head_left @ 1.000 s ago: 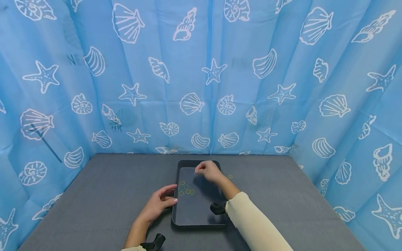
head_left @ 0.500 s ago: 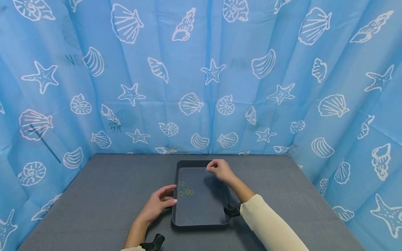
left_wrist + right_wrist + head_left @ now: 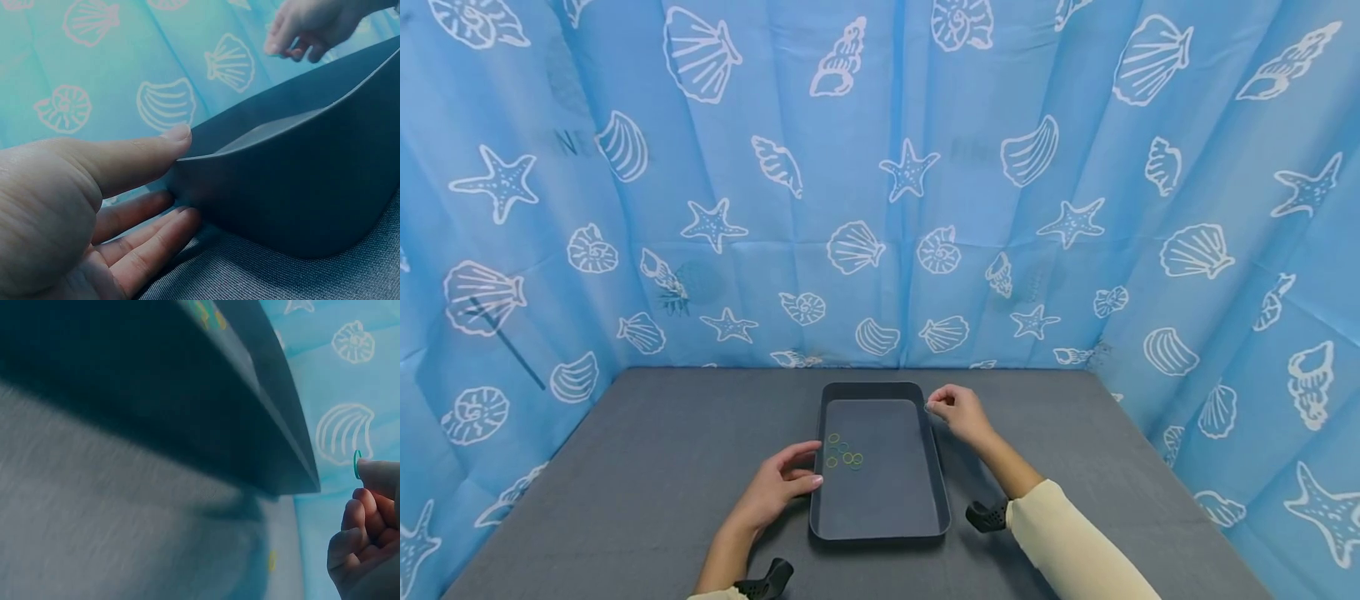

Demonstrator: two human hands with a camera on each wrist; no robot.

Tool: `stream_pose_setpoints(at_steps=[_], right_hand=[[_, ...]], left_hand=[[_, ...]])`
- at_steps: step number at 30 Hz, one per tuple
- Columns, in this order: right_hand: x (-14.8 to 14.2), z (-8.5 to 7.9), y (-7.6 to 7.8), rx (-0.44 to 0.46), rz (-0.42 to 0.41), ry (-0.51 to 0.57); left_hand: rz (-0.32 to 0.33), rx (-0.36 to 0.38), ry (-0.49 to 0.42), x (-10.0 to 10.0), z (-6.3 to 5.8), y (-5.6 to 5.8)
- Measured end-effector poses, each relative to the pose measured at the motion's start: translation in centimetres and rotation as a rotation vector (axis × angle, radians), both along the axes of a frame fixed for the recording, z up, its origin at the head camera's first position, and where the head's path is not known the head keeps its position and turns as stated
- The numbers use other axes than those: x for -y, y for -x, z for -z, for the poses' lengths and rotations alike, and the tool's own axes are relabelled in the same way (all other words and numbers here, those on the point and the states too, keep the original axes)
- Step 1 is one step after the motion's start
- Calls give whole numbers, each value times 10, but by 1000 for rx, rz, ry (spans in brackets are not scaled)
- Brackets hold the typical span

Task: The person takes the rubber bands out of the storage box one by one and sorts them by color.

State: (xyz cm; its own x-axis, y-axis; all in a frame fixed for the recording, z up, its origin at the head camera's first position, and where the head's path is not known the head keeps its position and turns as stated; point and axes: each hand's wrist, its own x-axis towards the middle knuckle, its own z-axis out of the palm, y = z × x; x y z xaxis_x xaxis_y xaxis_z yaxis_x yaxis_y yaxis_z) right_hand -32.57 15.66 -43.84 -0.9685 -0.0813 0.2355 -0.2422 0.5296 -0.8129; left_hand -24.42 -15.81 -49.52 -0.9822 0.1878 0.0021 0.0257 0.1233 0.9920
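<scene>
A dark grey rectangular tray (image 3: 880, 533) lies on the table, with several thin yellow and green rings (image 3: 847, 458) on the left part of its floor. My left hand (image 3: 775, 492) rests against the tray's left side, thumb tip at the rim and fingertips at the outer wall, seen close in the left wrist view. My right hand (image 3: 958, 412) is just outside the tray's far right corner. Between its thumb and forefinger it pinches a thin green ring (image 3: 357, 464), which stands on edge in the right wrist view.
A yellow ring (image 3: 272, 561) lies on the table beyond the tray's right side, mostly behind my right hand in the head view. Grey cloth (image 3: 700, 433) covers the table. A blue shell-print curtain (image 3: 880, 167) hangs around its back and sides.
My right hand has moved right, from over the tray to beyond its right rim. The left hand and the rings in the tray have stayed put.
</scene>
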Motion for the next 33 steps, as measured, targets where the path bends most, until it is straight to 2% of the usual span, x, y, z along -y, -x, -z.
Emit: stream_pose_setpoints(at_steps=[7, 17, 28, 33], right_hand=[[-17, 13, -1, -8, 10, -52], [-27, 29, -1, -9, 59, -86], [-33, 43, 0, 61, 102, -110], [-33, 45, 2, 93, 127, -130]], left_hand=[[-3, 2, 0, 0, 0, 0], [-10, 3, 12, -1, 0, -1], [-7, 1, 20, -2, 1, -1], [-2, 0, 13, 0, 1, 0]])
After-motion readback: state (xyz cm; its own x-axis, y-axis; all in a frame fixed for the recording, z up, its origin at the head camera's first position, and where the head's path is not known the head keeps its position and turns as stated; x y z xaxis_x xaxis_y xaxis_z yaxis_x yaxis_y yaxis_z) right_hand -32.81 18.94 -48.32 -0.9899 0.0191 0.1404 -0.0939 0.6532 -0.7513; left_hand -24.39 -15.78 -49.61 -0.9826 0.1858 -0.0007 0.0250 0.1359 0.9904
